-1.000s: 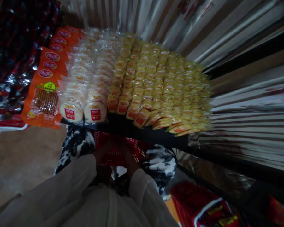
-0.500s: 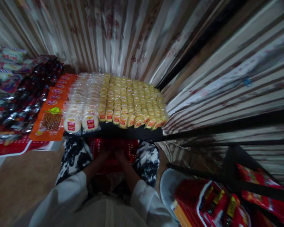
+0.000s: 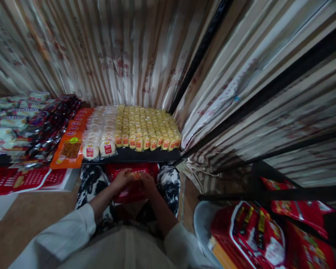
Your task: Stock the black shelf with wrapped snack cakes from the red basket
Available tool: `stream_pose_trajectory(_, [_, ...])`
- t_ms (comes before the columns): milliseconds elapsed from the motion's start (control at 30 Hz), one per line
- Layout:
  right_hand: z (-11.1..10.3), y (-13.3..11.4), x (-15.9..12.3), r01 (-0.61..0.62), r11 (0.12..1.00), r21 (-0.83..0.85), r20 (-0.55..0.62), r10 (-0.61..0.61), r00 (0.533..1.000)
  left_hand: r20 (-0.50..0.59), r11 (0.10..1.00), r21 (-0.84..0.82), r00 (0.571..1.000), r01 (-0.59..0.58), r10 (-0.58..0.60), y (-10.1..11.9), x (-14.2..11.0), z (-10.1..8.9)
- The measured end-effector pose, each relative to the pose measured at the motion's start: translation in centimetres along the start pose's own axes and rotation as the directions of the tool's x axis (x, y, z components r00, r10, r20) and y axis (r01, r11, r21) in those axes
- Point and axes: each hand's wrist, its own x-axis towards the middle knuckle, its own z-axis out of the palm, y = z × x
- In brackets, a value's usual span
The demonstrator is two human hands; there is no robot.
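Observation:
My left hand (image 3: 123, 178) and my right hand (image 3: 148, 182) are closed on a small orange-yellow snack packet (image 3: 135, 175) held between them. Dim light and blur hide its exact kind. Just below the hands, between my knees, is a red perforated basket (image 3: 133, 196). In front of me, on a black shelf (image 3: 134, 156), stand rows of small yellow wrapped cakes (image 3: 145, 127). White round wrapped cakes (image 3: 99, 134) line up to their left.
Orange pretzel-stick packs (image 3: 70, 140), dark shiny packets (image 3: 50, 130) and white packets (image 3: 12, 121) lie farther left. Another red basket (image 3: 42, 179) sits beneath them. At right are a grey tub (image 3: 203, 224), red snack bags (image 3: 260, 228) and black frame bars. Striped curtains (image 3: 114, 56) hang behind.
My hands have come up from inside the red basket, and a small packet now shows between them. The camera view has shifted, so the shelf appears lower.

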Motion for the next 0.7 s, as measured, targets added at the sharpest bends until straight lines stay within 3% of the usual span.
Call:
stream_pose_trajectory(233, [-0.6,-2.9,-1.6,0.008,0.953,0.303,-0.211,0.059,0.976,-0.016,1.0,0.001,1.0,0.003,-0.003,4.4,-2.4,2.4])
stream_pose_trajectory(500, [-2.0,-6.2,-2.0,0.154,0.94,0.304,-0.227,-0.086,0.97,0.032,0.999,-0.047,0.999,-0.027,0.029,6.7,-2.7,4.7])
stream_pose_trajectory(700, [-2.8,-7.3,-2.1,0.113,0.954,0.279,-0.204,-0.056,0.977,-0.013,0.991,0.014,0.991,-0.132,0.132,8.3,-1.6,5.6])
